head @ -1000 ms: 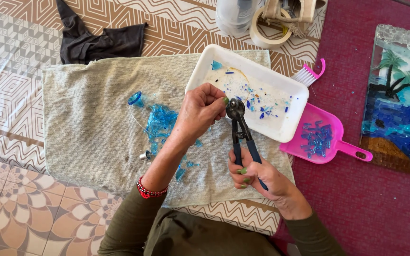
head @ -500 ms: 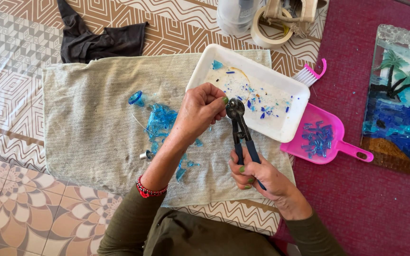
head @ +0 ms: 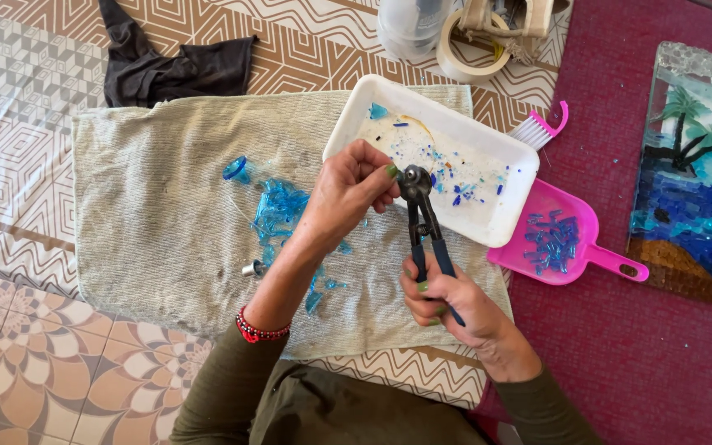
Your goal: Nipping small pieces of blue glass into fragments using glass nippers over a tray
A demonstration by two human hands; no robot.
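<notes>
Blue glass bits [head: 283, 208] are lying left of the white tray [head: 504, 216]; I'm seeing my right hand [head: 447, 297] squeezing nippers [head: 422, 218], left hand [head: 354, 185] pinching a piece beside the tray; many cut already.

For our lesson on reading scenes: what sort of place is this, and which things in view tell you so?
Probably a home craft corner for glass mosaic work, set on a tiled floor. Blue glass shards lie on a cloth, the right hand holds nippers, and a mosaic panel lies nearby.

Olive-green long sleeves, red beaded bracelet [head: 261, 333], green-painted nails.
</notes>
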